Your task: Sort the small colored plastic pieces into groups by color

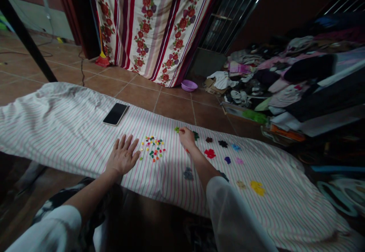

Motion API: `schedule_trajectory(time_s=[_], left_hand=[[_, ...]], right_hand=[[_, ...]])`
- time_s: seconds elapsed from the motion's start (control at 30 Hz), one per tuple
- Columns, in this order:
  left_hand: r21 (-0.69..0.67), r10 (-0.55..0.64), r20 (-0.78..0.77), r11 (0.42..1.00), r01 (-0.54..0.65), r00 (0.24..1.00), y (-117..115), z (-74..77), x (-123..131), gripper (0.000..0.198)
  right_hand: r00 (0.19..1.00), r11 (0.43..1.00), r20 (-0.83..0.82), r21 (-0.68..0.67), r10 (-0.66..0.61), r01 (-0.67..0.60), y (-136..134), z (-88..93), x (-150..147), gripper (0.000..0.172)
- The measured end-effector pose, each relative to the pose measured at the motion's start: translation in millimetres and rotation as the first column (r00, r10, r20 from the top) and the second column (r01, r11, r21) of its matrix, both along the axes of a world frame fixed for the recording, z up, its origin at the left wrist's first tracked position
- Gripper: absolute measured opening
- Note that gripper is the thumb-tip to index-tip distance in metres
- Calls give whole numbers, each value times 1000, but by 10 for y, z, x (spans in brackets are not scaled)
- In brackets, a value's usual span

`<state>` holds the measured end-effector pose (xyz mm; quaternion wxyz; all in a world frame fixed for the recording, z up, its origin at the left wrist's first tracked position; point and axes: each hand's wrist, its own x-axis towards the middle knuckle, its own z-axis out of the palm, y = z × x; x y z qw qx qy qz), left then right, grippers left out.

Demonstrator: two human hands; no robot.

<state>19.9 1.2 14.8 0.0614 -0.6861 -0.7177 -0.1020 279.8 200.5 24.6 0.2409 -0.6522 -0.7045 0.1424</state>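
Observation:
My left hand point(122, 157) lies flat on the striped cloth point(85, 145), fingers spread, beside a loose scatter of small mixed-colour pieces point(153, 148). With fingertips pinched together, my right hand point(187, 138) reaches to a light green cluster of pieces point(176, 129). Whatever sits between those fingertips is too small to make out. Around my right arm lie single-colour clusters: dark green point(195, 135), red point(210, 153), brown point(209, 139), black point(222, 144), light blue point(235, 147), purple point(227, 160), pink point(239, 161), grey point(188, 173), beige point(241, 184) and yellow point(257, 188).
A phone point(116, 114) rests on the cloth beyond my left hand. Past the far edge are a tiled floor point(171, 103), a purple basin point(189, 85), a red broom point(102, 60) and a flowered curtain point(159, 23). Clothes point(273, 69) are heaped at the right.

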Motion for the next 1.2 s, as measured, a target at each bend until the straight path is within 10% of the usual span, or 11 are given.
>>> schedule_trajectory(time_s=[0.27,0.43,1.2], left_hand=[[18,5,0,1000,-5,1000,-1,-16,-1,57],[11,-5,27,1000,4,1000,4,-19,-7,57],[37,-9,1,999,9,1000,11,-36,-11,56]], right_hand=[[1000,998,1,54,-16,16,-79,32,29,26],[983,973,-15,146,184,-180,-295,60,-78,27],[755,755,30,-74,655,-652,-769,202,-719,41]])
